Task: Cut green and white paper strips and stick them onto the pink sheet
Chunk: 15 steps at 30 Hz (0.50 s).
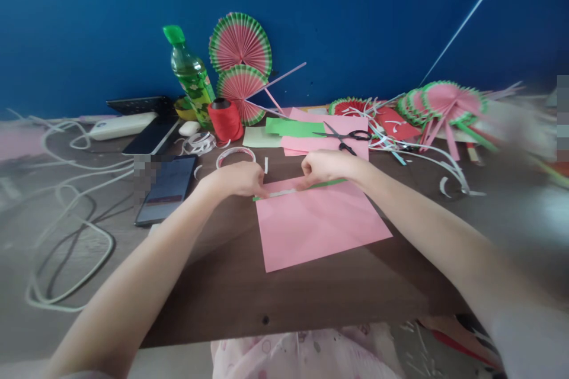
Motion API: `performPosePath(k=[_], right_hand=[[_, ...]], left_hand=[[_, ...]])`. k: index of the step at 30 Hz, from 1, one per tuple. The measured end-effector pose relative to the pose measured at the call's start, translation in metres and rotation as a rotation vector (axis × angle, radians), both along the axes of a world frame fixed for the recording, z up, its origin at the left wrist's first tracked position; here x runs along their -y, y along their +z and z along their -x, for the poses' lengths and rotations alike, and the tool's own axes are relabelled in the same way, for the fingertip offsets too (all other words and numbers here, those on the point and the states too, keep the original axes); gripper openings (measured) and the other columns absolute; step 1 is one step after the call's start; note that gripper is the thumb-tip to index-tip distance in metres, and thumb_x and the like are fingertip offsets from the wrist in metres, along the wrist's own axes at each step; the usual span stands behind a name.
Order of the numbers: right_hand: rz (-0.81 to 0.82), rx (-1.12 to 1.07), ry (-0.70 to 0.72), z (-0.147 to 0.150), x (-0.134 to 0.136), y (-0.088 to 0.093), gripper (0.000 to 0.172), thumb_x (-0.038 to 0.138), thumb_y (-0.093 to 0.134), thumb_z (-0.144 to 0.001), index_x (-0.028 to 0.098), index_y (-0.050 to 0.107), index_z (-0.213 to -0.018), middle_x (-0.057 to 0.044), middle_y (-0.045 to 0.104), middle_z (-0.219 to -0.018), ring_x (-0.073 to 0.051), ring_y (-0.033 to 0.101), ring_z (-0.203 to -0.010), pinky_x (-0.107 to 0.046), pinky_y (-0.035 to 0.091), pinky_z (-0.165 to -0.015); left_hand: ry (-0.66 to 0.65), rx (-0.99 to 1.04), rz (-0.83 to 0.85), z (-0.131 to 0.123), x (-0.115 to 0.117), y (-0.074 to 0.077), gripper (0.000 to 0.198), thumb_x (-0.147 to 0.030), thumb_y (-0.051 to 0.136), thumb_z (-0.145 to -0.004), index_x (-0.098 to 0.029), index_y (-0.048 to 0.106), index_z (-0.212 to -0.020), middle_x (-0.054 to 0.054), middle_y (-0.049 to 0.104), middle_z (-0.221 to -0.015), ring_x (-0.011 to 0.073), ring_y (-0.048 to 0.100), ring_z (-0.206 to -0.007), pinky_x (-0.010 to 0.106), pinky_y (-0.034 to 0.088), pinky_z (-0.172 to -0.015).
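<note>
A pink sheet of paper (320, 219) lies flat on the table, with a narrow green paper strip (333, 182) along its far part. A short white tape strip (283, 193) stretches between my two hands over the green strip. My left hand (246, 179), fingers bent together, is at the strip's left end. At its right end, my right hand (322, 167) is closed with thumb and fingertips low against the paper. Whether the white strip touches the sheet along its whole length I cannot tell. Just beyond my left hand is a tape roll (235, 157).
Black scissors (342, 135) rest on pink and green paper sheets (296, 128) behind my hands. A red thread spool (225, 121), a green-capped bottle (191, 74) and folded paper fans (240, 44) stand by the blue wall. Left are a phone (166, 189) and a looped white cable (106, 243).
</note>
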State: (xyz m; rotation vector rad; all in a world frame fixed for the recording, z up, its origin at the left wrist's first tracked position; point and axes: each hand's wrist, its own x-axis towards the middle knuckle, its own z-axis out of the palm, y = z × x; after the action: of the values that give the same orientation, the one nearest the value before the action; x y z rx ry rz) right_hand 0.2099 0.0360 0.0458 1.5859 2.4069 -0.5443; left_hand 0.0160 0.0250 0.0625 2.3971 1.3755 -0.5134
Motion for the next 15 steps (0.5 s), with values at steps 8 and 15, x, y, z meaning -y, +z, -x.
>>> performPosePath(k=[8, 15], right_hand=[[0.002, -0.002, -0.004, -0.002, -0.002, -0.003, 0.043, 0.062, 0.058, -0.06, 0.02, 0.058, -0.063, -0.001, 0.056, -0.06, -0.013, 0.047, -0.054, -0.026, 0.028, -0.047], [0.022, -0.022, 0.002, -0.004, -0.006, -0.007, 0.039, 0.059, 0.058, -0.06, 0.02, 0.054, -0.061, 0.0, 0.054, -0.058, -0.012, 0.045, -0.052, -0.026, 0.028, -0.047]], left_hand=[[-0.011, 0.001, 0.022, 0.003, -0.004, -0.001, 0.022, -0.035, 0.057, -0.067, -0.014, 0.06, -0.063, 0.003, 0.059, -0.06, 0.0128, 0.049, -0.056, 0.024, 0.029, -0.05], [-0.01, -0.002, 0.031, 0.011, -0.006, 0.0, 0.018, -0.032, 0.06, -0.063, -0.016, 0.057, -0.057, 0.001, 0.059, -0.057, 0.0109, 0.047, -0.053, 0.022, 0.028, -0.047]])
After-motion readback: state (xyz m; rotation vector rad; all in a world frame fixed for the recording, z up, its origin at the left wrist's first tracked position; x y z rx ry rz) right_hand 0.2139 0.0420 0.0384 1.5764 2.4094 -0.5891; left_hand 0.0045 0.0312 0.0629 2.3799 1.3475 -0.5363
